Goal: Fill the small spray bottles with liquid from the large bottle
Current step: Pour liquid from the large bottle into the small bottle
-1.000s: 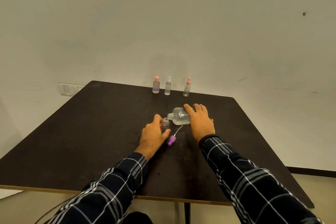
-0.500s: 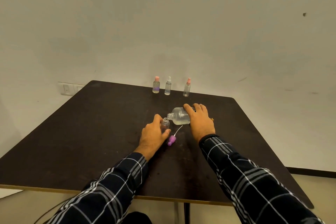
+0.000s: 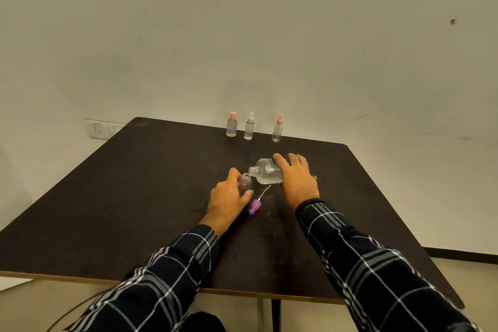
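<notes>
My right hand [image 3: 297,179] grips the large clear bottle [image 3: 265,174], tipped almost on its side with its open mouth over the neck of a small clear spray bottle [image 3: 245,183]. That small bottle stands upright and uncapped on the dark table [image 3: 134,197], held by my left hand [image 3: 228,198]. Its purple spray cap [image 3: 255,206], with a white dip tube, lies on the table between my hands.
Three capped small spray bottles stand in a row near the table's far edge: pink-capped [image 3: 231,124], white-capped [image 3: 249,127] and pink-capped [image 3: 277,129]. A pale wall rises right behind them. The table's near edge runs under my forearms.
</notes>
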